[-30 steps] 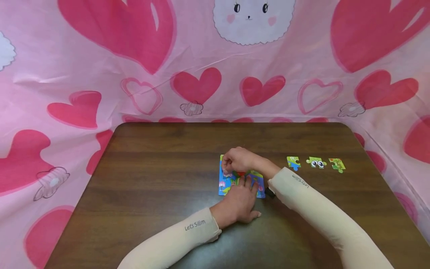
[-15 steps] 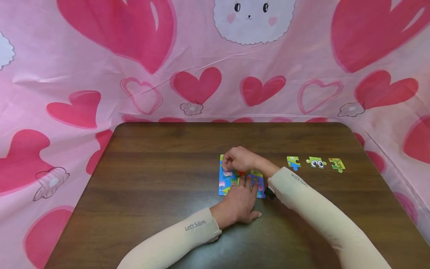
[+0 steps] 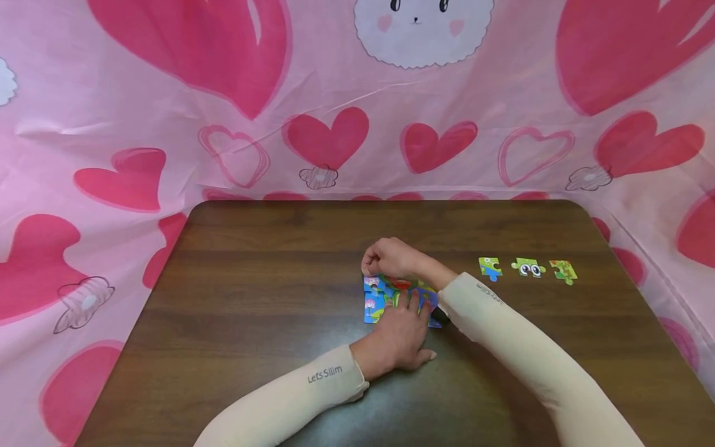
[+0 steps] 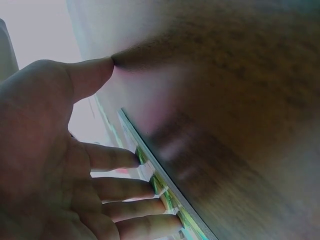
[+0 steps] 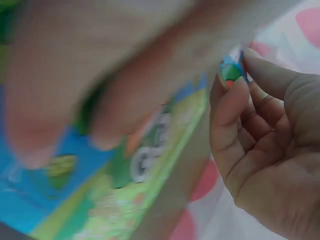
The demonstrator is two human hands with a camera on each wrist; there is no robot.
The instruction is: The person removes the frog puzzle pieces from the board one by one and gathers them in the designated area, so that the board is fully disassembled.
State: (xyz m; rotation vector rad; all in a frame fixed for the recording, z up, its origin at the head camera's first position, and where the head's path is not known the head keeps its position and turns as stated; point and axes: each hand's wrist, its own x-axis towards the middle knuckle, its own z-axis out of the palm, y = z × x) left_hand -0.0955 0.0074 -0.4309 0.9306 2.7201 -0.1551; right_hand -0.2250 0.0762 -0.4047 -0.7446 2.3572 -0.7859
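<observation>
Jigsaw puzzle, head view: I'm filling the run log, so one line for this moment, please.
left hand: fingers on puzzle | right hand: pinches puzzle piece | three loose pieces: on table, right of puzzle

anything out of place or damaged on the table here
Nothing looks damaged or spilled, though the left hand hides part of the puzzle. Three pieces lie apart from it, but in a tidy row, so probably set aside.

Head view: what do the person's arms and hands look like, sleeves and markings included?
The left sleeve and right sleeve are cream and reach down to the wrists. Each bears dark lettering near its end, too blurred to read on the right. The left hand and right hand are bare, no gloves showing.
</observation>
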